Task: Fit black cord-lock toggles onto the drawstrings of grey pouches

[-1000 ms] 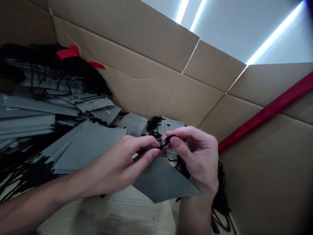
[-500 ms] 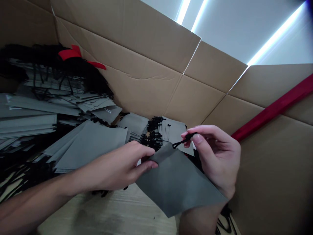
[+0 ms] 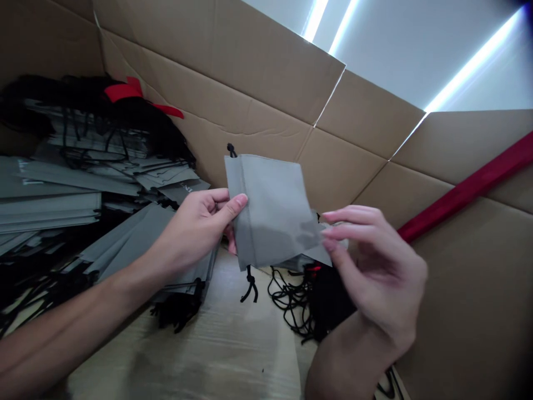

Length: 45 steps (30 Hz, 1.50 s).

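My left hand [image 3: 200, 228] pinches the left edge of a small grey drawstring pouch [image 3: 272, 208] and holds it upright in front of the cardboard wall. A black cord knot [image 3: 230, 149] sticks out at the pouch's top corner, and a second black cord end [image 3: 250, 286] hangs below its bottom edge. My right hand [image 3: 375, 266] is at the pouch's lower right corner, with its fingertips closed lightly on the fabric there.
Stacks of flat grey pouches [image 3: 62, 194] with black cords fill the left of a big cardboard box [image 3: 258, 83]. A red ribbon [image 3: 125, 91] lies on the far stack. Loose black cords [image 3: 291, 303] lie on the box floor. A red bar [image 3: 462, 189] crosses the right wall.
The pouch has gone from lying tilted low between my hands to being lifted upright. My right hand has let go of the cord loop and now touches the pouch's corner.
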Available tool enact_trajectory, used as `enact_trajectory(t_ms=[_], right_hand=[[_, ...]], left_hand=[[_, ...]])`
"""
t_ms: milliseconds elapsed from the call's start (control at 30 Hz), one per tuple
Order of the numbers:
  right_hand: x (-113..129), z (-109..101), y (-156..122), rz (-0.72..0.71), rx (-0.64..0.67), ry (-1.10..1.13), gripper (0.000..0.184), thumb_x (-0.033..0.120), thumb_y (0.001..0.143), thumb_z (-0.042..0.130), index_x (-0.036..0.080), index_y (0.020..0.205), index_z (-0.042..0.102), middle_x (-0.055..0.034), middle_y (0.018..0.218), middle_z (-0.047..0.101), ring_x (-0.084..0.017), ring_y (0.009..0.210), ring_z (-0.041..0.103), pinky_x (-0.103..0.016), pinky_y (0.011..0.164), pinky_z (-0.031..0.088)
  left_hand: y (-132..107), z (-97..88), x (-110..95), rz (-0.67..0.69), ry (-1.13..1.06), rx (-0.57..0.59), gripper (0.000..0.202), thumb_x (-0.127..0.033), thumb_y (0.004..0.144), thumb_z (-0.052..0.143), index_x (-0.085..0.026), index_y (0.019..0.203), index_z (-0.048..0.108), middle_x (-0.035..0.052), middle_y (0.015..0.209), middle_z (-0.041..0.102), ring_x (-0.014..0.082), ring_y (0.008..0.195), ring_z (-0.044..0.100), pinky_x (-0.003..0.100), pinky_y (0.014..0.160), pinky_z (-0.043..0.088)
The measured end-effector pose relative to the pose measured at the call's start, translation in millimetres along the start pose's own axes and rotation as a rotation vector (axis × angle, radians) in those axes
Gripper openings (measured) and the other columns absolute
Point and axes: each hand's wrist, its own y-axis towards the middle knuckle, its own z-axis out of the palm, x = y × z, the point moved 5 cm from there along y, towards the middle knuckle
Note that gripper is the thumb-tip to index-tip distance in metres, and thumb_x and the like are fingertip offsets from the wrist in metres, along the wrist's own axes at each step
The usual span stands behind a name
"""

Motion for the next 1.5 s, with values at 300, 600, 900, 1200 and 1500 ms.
enact_trajectory(t_ms=[300, 600, 900, 1200, 1500], right_hand=[[30.0, 53.6, 0.6, -0.198, 0.344, 0.029, 0.019, 0.008, 0.105, 0.073, 0.023, 0.111, 0.082, -0.0102, 0.125, 0.078, -0.028, 0.125, 0.062, -0.048, 0.107, 0.060], [27.2, 7.4, -11.1, 0.153, -0.116, 0.003, 0.016, 0.011, 0.100, 0.081, 0.027, 0.102, 0.081, -0.0006, 0.098, 0.079, -0.019, 0.092, 0.070, -0.033, 0.082, 0.057], [35.2, 39.0, -0.3, 0.109, 0.219, 0.089, 0.014, 0.018, 0.101, 0.083, 0.022, 0.091, 0.075, 0.0013, 0.080, 0.076, -0.015, 0.071, 0.067, -0.029, 0.064, 0.054], [34.3, 41.2, -0.9, 0.098, 0.220, 0.129, 0.013, 0.016, 0.097, 0.087, 0.020, 0.091, 0.077, 0.0027, 0.081, 0.076, -0.012, 0.071, 0.065, -0.025, 0.066, 0.053], [38.9, 40.5, -6.7, 0.089, 0.027, 0.160, 0.023, 0.008, 0.097, 0.082, 0.027, 0.109, 0.076, 0.0017, 0.097, 0.080, -0.016, 0.086, 0.075, -0.032, 0.078, 0.060]], left_hand=[[2.0, 9.8, 2.1, -0.079, -0.258, 0.095, 0.047, -0.058, 0.094, 0.088, -0.014, 0.082, 0.075, 0.0057, 0.072, 0.077, 0.0153, 0.057, 0.070, 0.022, 0.051, 0.063], [-31.4, 20.0, -26.5, 0.301, 0.518, 0.068, 0.055, -0.050, 0.114, 0.058, -0.017, 0.071, 0.067, -0.0026, 0.059, 0.056, 0.0079, 0.055, 0.048, 0.023, 0.051, 0.035], [-42.7, 34.2, -26.3, 0.372, 0.022, 0.188, 0.013, -0.023, 0.103, 0.081, -0.022, 0.115, 0.076, -0.0005, 0.103, 0.077, 0.0092, 0.096, 0.072, 0.015, 0.089, 0.063], [-44.6, 32.0, -26.9, 0.446, 0.055, 0.121, 0.014, -0.011, 0.099, 0.080, -0.021, 0.106, 0.076, 0.0023, 0.102, 0.078, 0.0132, 0.099, 0.074, 0.019, 0.087, 0.064], [-44.0, 24.6, -34.5, 0.539, 0.154, 0.037, 0.015, -0.009, 0.093, 0.082, -0.021, 0.098, 0.077, 0.0002, 0.092, 0.079, 0.0137, 0.087, 0.076, 0.024, 0.078, 0.062]])
